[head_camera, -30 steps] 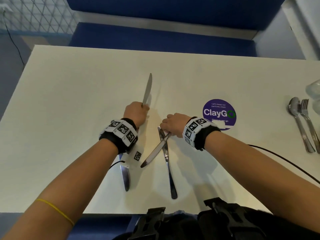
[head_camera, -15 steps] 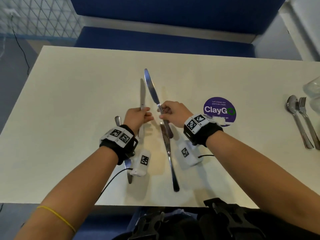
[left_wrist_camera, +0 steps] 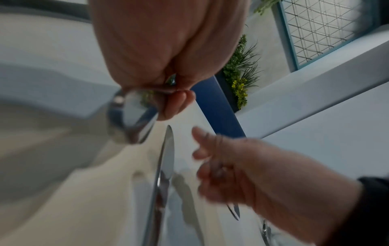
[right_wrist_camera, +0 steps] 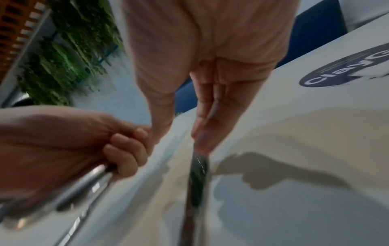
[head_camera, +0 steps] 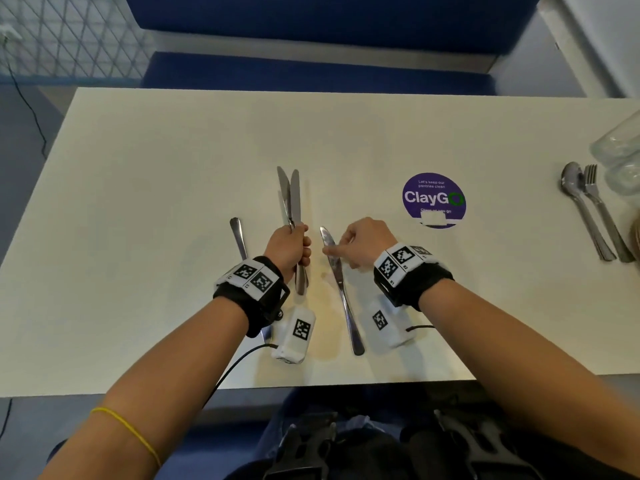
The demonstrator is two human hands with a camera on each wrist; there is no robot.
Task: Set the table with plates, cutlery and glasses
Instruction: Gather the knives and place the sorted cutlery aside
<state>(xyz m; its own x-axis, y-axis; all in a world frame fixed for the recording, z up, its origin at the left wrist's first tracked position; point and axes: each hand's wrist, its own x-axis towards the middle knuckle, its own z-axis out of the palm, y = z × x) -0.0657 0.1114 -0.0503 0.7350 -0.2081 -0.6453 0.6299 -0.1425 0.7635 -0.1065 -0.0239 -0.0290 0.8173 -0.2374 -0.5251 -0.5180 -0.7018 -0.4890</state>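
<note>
My left hand (head_camera: 289, 249) grips two table knives (head_camera: 291, 199) together by their handles, blades pointing away over the white table (head_camera: 138, 202). The left wrist view shows their handle ends (left_wrist_camera: 130, 119) under my curled fingers. A third knife (head_camera: 341, 292) lies flat just right of that hand, blade pointing away. My right hand (head_camera: 360, 242) hovers at its blade with fingers stretched out, and its fingertips (right_wrist_camera: 202, 144) touch the knife (right_wrist_camera: 197, 183). A fourth knife (head_camera: 239, 235) lies partly hidden under my left wrist.
A spoon (head_camera: 576, 202) and a fork (head_camera: 599, 209) lie side by side at the far right, beside clear glasses (head_camera: 620, 150). A purple round sticker (head_camera: 433, 199) is on the tabletop. A blue bench (head_camera: 311, 71) runs along the far side.
The knife my right hand held has passed to my left hand, which now grips two. My right hand let go and dropped to the knife lying on the table.
</note>
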